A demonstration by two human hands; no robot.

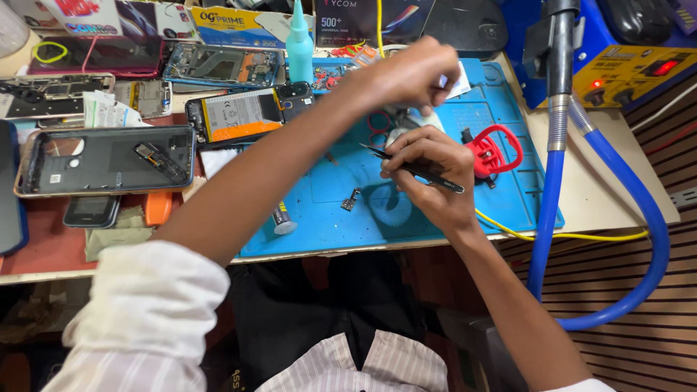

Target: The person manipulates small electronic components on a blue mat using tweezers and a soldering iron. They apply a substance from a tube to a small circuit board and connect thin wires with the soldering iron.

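Here, at the far left of the frame, a grey opened phone shell with its inner frame exposed lay flat on the reddish bench top, with a small dark phone and an orange plastic pry piece just below it. Right of these, toward the upper middle, a second opened phone showing a white-and-orange battery rested at the edge of the blue silicone work mat. A teal squeeze bottle with a pointed nozzle stood behind it. A small dark metal bracket and a small grey tube lay loose on the mat.

At centre, the left hand was closed, fingertips pinched on a small white piece; what lay beneath the hand was hidden. Just below it, the right hand was curled shut around a pair of thin black metal tweezers, held pen-fashion, tips pointing toward the left of the frame.

The tweezers appeared light, stiff and smooth; a mid-shaft grip, as shown, should give the best tip control. The small piece looked thin and easily bent, so edge contact only is advised.

Right of the hands, a red ring-handled suction tool sat on the mat, touching a yellow cable. At the far right, a blue flexible hose on a metal stem curved below the bench edge.
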